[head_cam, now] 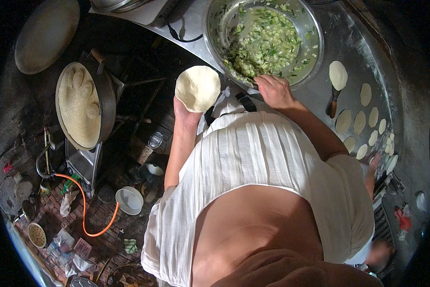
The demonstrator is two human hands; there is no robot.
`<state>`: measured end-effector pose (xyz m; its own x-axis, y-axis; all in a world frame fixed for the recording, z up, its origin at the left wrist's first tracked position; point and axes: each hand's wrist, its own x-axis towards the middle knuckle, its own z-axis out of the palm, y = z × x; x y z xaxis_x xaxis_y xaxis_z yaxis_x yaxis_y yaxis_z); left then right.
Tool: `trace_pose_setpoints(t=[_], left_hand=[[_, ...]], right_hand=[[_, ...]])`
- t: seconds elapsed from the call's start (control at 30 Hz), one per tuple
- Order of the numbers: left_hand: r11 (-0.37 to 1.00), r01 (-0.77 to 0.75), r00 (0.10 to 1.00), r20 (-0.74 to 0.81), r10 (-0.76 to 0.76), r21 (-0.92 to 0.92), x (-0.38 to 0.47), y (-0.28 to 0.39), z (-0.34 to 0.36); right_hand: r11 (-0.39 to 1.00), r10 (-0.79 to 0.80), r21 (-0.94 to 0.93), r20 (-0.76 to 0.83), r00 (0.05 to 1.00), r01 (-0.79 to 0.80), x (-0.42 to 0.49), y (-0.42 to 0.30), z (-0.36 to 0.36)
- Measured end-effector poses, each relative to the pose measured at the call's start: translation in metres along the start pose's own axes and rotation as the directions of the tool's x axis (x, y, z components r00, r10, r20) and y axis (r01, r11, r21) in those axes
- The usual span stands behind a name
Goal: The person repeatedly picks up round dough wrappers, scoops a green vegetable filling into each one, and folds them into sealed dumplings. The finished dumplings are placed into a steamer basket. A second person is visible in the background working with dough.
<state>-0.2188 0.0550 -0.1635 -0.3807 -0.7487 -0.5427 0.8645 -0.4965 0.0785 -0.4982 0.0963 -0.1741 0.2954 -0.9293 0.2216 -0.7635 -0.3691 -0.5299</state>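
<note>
A round, thin dough wrapper (198, 88) lies slightly cupped on my left hand (187, 112), which holds it up from below. My right hand (275, 90) is at the near rim of a large steel bowl (317, 46), its fingertips over the edge beside the chopped green vegetable filling (268, 39). Whether those fingers grip any filling or a tool is hidden. Right of the bowl, another dough round (338, 75) lies over the end of a wooden-handled tool (333, 104). Several flattened dough rounds (359, 122) are spread on the metal work surface (315, 125).
At left stands a deep round steamer (109, 104) holding several pleated dumplings (78, 79). A round lid or tray (47, 36) is beyond it. A white basin (129, 200) and an orange hose (84, 215) are on the brick floor. Another person's hand (374, 161) is at right.
</note>
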Motion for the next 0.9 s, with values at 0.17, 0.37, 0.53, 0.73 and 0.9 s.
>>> trace_pose_setpoints(t=[0.17, 0.37, 0.53, 0.73, 0.9], left_hand=[[1.0, -0.011, 1.0, -0.016, 0.012, 0.014, 0.002, 0.002, -0.001], [0.998, -0.019, 0.998, -0.06, 0.022, 0.057, 0.005, 0.003, -0.002], [0.995, -0.055, 0.997, -0.056, 0.06, 0.08, 0.006, 0.005, 0.005], [0.996, -0.067, 0.997, -0.023, 0.069, 0.058, 0.015, 0.007, 0.031], [0.965, -0.115, 0.993, 0.035, 0.11, 0.235, 0.042, -0.011, 0.062]], right_hand=[[1.0, 0.013, -0.002, 0.01, 1.0, -0.013, 0.001, 0.0, 0.002], [0.997, 0.064, 0.045, -0.021, 0.998, -0.063, 0.001, 0.002, -0.004], [0.745, 0.392, 0.596, -0.027, 0.919, -0.3, 0.008, 0.025, -0.016], [0.23, 0.649, 0.838, 0.247, 0.719, -0.495, 0.024, 0.044, -0.037], [0.399, 0.582, 0.869, 0.006, 0.813, -0.292, 0.044, 0.018, -0.078]])
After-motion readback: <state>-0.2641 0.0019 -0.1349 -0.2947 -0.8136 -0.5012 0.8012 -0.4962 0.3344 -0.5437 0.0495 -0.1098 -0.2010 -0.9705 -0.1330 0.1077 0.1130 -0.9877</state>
